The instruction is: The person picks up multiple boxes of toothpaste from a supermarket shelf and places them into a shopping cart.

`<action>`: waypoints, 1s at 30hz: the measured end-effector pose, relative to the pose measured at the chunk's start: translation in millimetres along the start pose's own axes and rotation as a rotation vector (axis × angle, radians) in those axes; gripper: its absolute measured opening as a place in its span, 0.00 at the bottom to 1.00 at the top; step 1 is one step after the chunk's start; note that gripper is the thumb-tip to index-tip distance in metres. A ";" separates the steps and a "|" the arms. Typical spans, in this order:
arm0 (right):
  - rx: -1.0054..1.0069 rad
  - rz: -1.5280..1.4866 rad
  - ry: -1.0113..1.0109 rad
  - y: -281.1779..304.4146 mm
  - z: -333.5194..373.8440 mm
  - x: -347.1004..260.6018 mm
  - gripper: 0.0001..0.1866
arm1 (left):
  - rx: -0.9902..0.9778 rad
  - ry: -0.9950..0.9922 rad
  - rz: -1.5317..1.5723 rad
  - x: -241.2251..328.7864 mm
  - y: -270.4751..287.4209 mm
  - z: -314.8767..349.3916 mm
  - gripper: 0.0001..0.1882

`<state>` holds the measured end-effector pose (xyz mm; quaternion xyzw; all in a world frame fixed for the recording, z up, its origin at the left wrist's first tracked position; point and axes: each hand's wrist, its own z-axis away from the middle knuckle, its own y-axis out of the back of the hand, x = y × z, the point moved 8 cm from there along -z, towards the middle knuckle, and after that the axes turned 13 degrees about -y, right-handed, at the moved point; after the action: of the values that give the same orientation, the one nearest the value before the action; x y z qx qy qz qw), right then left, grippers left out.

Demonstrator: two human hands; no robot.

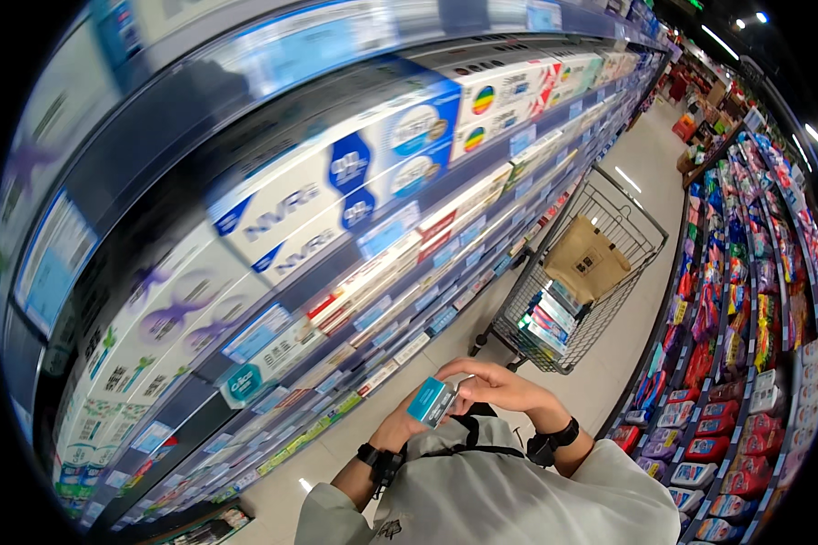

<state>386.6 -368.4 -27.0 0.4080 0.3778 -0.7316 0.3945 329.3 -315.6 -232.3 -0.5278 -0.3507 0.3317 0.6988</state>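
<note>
Teal box — long axis upper-right

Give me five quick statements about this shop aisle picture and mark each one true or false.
1. Both hands are on a small blue box. True: the left hand and the right hand hold it between them.
2. The shopping trolley is empty. False: it holds a brown paper bag and several boxes.
3. The person wears a dark band on each wrist. True.
4. The trolley stands behind the person. False: it stands ahead in the aisle, beyond the hands.
5. The shelves on the left are bare. False: they are filled with rows of boxes.
</note>
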 end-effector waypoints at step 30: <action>0.037 0.050 -0.507 414.7 100.7 363.7 0.37 | 0.311 -0.124 -1.592 -55.9 19.5 -291.4 0.29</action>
<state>594.2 -721.6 -409.8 0.2278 0.2430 -0.8074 0.4870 542.5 -505.0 -316.4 0.0024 -0.6089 -0.1909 0.7699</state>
